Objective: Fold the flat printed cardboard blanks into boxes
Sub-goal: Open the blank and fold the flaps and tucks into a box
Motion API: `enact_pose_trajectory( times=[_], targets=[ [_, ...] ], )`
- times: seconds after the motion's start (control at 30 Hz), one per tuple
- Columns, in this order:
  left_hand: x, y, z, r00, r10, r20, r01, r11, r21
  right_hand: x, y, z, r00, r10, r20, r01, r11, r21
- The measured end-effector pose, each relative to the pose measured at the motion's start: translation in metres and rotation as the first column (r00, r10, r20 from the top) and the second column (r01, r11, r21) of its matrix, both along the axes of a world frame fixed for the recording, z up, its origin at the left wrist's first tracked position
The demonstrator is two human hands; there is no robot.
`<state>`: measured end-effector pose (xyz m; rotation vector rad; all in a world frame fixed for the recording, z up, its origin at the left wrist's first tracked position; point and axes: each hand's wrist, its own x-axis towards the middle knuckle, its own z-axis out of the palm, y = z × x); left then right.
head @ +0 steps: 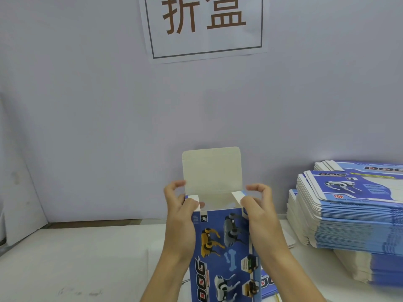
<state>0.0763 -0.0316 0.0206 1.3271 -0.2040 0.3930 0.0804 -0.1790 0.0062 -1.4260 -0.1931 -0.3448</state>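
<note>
A blue printed box (222, 247) with robot-dog pictures stands upright in front of me, formed into a tube. Its plain grey top lid flap (212, 170) sticks straight up. My left hand (180, 212) grips the box's upper left corner, thumb pressing the small left side flap (194, 200) inward. My right hand (259, 211) grips the upper right corner, thumb on the small right side flap (238, 196). A tall stack of flat printed blanks (353, 216) lies at the right.
A white table (76, 262) spreads below, ending at a pale wall with a paper sign (205, 25) high up. More flat blanks (269, 284) lie under the box to the right. A white side panel (19, 192) closes the left.
</note>
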Motion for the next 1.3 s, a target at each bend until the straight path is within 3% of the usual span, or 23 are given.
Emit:
enact_pose_trajectory(
  times=[0.07,0.27,0.37,0.43,0.5,0.67,0.9,1.13,1.3],
  targets=[
    [0.0,0.001,-0.001,0.999,-0.038,-0.01,0.038,0.997,-0.068,0.0,0.0,0.0,1.0,0.006,0.004,-0.006,1.0,0.003],
    [0.002,0.001,-0.002,0.995,-0.01,0.094,0.011,1.0,-0.01,-0.004,0.001,0.005,0.998,0.019,0.053,-0.019,1.0,-0.009],
    [0.001,0.002,-0.009,0.982,0.006,0.188,0.007,0.998,-0.069,-0.006,0.001,-0.001,0.995,0.014,0.1,-0.025,0.993,0.112],
    [0.0,0.005,-0.015,0.984,0.001,0.181,0.029,0.986,-0.162,-0.007,-0.001,-0.007,0.991,0.072,0.116,-0.099,0.963,0.251],
    [0.001,0.007,-0.019,0.983,-0.019,0.18,0.053,0.981,-0.188,-0.007,-0.004,-0.008,0.982,0.153,0.11,-0.178,0.942,0.283],
    [0.0,0.011,-0.02,0.978,-0.08,0.193,0.079,0.997,0.013,-0.001,-0.008,-0.005,0.965,0.256,0.063,-0.262,0.958,0.116],
    [0.001,0.038,-0.013,0.955,-0.297,0.01,0.291,0.94,0.18,-0.004,-0.019,-0.012,0.937,0.348,0.045,-0.35,0.924,0.151],
    [-0.003,0.046,-0.006,0.974,-0.221,0.05,0.196,0.932,0.303,-0.005,-0.026,-0.013,0.966,0.25,0.069,-0.252,0.967,0.028],
    [-0.004,0.041,-0.006,0.97,-0.237,0.048,0.217,0.94,0.262,-0.007,-0.023,-0.012,0.975,0.216,0.048,-0.217,0.976,0.005]
  ],
)
